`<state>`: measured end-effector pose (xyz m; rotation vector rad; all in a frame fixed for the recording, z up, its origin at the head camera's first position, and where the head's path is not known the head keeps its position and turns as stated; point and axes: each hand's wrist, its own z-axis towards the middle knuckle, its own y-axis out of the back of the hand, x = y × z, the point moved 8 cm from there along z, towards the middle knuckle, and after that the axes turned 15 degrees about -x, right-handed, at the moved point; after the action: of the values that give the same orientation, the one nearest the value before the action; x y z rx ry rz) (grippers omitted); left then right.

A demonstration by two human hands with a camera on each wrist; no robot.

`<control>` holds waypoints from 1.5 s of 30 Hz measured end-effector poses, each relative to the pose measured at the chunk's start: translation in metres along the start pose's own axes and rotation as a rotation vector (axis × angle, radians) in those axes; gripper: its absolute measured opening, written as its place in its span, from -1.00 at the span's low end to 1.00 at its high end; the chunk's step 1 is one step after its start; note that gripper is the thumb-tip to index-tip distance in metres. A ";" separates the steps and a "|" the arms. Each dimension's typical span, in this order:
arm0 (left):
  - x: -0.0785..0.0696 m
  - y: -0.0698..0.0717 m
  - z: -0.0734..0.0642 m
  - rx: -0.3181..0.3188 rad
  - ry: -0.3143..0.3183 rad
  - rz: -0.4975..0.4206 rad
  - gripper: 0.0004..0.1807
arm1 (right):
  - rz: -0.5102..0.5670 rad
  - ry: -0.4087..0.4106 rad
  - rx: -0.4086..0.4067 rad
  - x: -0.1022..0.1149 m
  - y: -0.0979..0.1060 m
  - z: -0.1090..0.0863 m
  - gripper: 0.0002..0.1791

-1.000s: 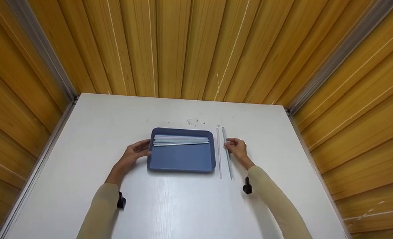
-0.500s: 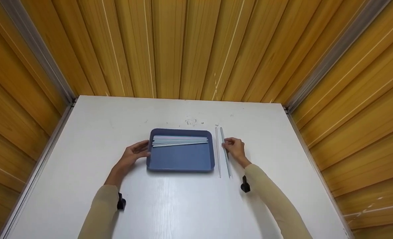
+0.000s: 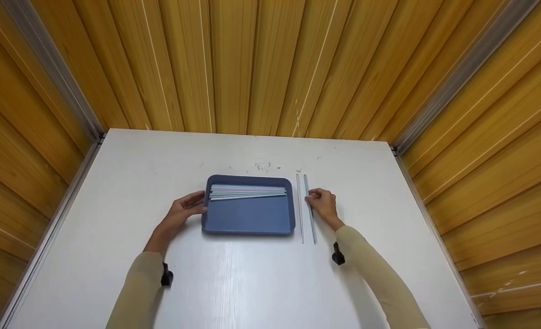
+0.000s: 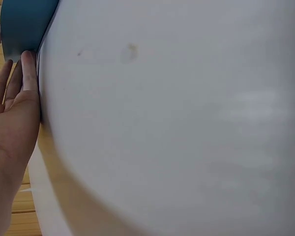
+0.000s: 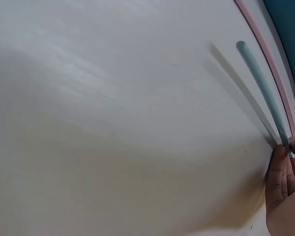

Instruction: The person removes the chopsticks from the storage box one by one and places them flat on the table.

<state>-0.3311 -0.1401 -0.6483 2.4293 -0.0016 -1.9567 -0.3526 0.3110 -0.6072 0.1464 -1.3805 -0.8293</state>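
Fingertips (image 5: pixel 279 153) of my right hand (image 3: pixel 325 204) pinch 1 blue straw (image 5: pixel 265 89) right of the tray (image 3: pixel 249 224); 1 pink straw (image 3: pixel 300 209) lies between it and the tray. My left hand (image 3: pixel 185 210) touches the tray's left edge, fingers straight. More straws (image 3: pixel 248 192) lie inside, along the tray's far wall. I'd pinch lightly near mid-length, keeping clear of the pink straw and steadying the tray.

The near tabletop (image 3: pixel 247 278) lies open, while a raised-rim tray (image 3: pixel 247 218) blocks the way beyond.
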 end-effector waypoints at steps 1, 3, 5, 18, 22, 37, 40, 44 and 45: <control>0.000 0.000 0.001 -0.001 -0.001 0.000 -0.24 | -0.001 0.006 0.001 0.000 0.000 0.000 -0.77; 0.000 0.000 0.002 -0.002 0.001 0.001 -0.24 | -0.004 0.023 -0.001 0.000 0.000 0.001 -0.78; 0.000 0.000 0.003 0.000 0.003 0.009 -0.23 | -0.006 0.035 -0.002 0.000 0.000 0.002 -0.80; -0.001 -0.001 0.003 -0.002 -0.006 0.007 -0.23 | 0.011 0.063 -0.018 -0.002 -0.002 0.003 -0.80; 0.001 -0.002 0.002 -0.002 -0.004 0.005 -0.23 | -0.001 0.079 -0.019 -0.003 -0.001 0.000 -0.80; 0.001 -0.004 0.001 0.008 0.011 -0.017 -0.23 | 0.032 0.346 0.107 0.079 0.008 0.012 -0.79; 0.001 -0.001 0.001 0.005 0.002 -0.013 -0.24 | 0.022 0.377 0.167 0.100 -0.001 0.014 -0.77; 0.001 0.001 0.001 -0.006 0.003 -0.019 -0.25 | -0.002 0.429 0.239 0.126 -0.016 0.013 -0.76; 0.000 0.000 0.001 -0.003 0.000 -0.015 -0.24 | -0.009 0.444 0.259 0.132 -0.021 0.012 -0.75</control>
<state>-0.3321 -0.1405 -0.6487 2.4342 0.0191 -1.9618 -0.3776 0.2222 -0.5092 0.5074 -1.0598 -0.5772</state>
